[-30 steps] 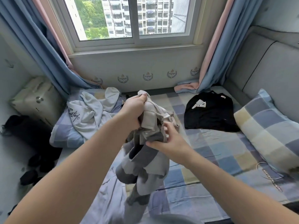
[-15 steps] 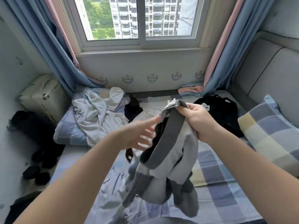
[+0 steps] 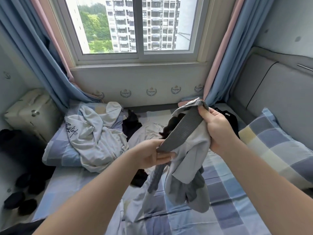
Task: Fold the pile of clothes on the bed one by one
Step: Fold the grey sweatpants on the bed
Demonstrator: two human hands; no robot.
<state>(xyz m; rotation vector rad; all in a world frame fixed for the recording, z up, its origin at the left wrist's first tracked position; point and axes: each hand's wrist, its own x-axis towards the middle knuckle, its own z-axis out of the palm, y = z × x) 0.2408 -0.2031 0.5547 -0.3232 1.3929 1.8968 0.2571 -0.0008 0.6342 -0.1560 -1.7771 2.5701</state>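
**Grey garment stretched between both hands above the bed**

The right hand (image 3: pixel 218 131) is raised right of centre, its forearm running up from the lower right corner; its grip is closed, fingers curled round the bunched top edge of a light grey knit garment with a darker ribbed band (image 3: pixel 189 155). The left hand (image 3: pixel 150 155) sits lower and further left, its forearm coming in from the lower left; its grip pinches the lower end of the ribbed band between thumb and fingers, so the band slants from one hand up to the other. The rest of the garment hangs in loose folds below both hands, over the bed with a blue, grey and cream checked sheet (image 3: pixel 228 209); whether its lowest fold touches the sheet I cannot tell.

A crumpled white sweatshirt with dark script lettering (image 3: pixel 94 138) lies over a blue checked pillow (image 3: pixel 55 150) at the left. Just beside it lie a dark crumpled garment (image 3: pixel 131 126) and a pale cream garment (image 3: pixel 149 131), the latter partly hidden by the held garment; a black garment (image 3: pixel 232 119) lies behind the right hand, mostly covered by it. A second checked pillow (image 3: pixel 274 146) rests at the right against a grey padded headboard (image 3: pixel 279 92); blue and pink curtains (image 3: pixel 225 56) flank a white-framed window (image 3: pixel 135 56); a cream-coloured case (image 3: pixel 32 114) stands left of the bed.
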